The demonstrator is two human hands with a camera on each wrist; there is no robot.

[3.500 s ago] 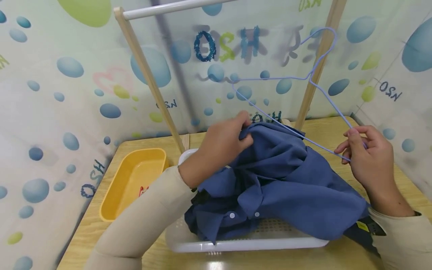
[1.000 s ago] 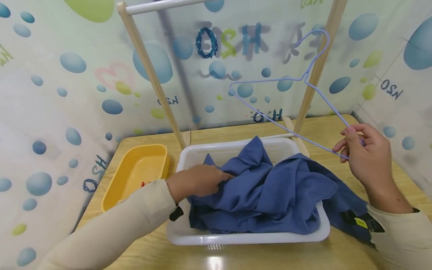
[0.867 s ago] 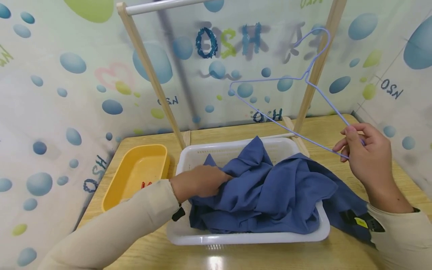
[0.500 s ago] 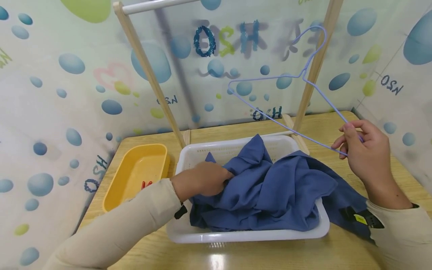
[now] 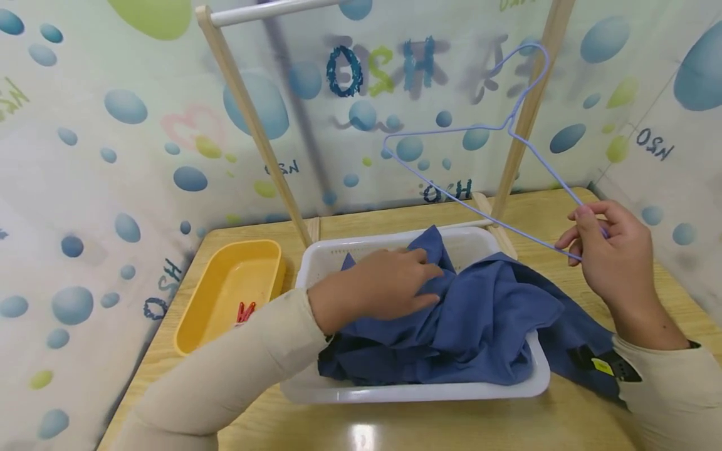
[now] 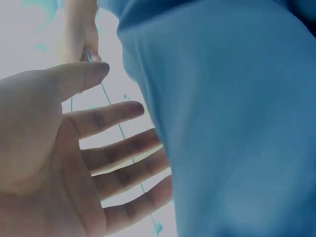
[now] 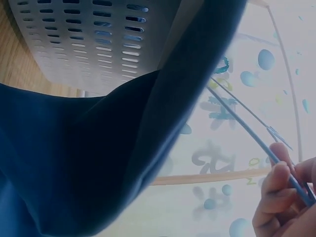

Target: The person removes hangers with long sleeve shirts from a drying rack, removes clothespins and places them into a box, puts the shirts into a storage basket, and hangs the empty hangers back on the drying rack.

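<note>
A crumpled dark blue shirt (image 5: 485, 319) lies in a white plastic basket (image 5: 417, 393), one part draped over the right rim toward the right wrist. Over the cloth is my left hand (image 5: 389, 285), fingers spread apart. In the left wrist view the palm of that left hand (image 6: 74, 148) shows with fingers extended and the fingertips right at the cloth's edge. My right hand (image 5: 615, 263) grips a light purple wire hanger (image 5: 451, 193) by one corner, its hook pointing up. The right wrist view shows those fingers curled round the wire.
A wooden rack with upright posts (image 5: 254, 125) and a white top bar (image 5: 276, 10) stands behind the basket. On the left is a yellow tray (image 5: 217, 294) with red clips (image 5: 245, 311) in it. A patterned wall sheet (image 5: 141, 156) closes off the back and sides of the table.
The left hand first held the shirt up, then lowered it into the basket. It has since moved right over the cloth and spread its fingers. The right hand keeps the hanger nearly still.
</note>
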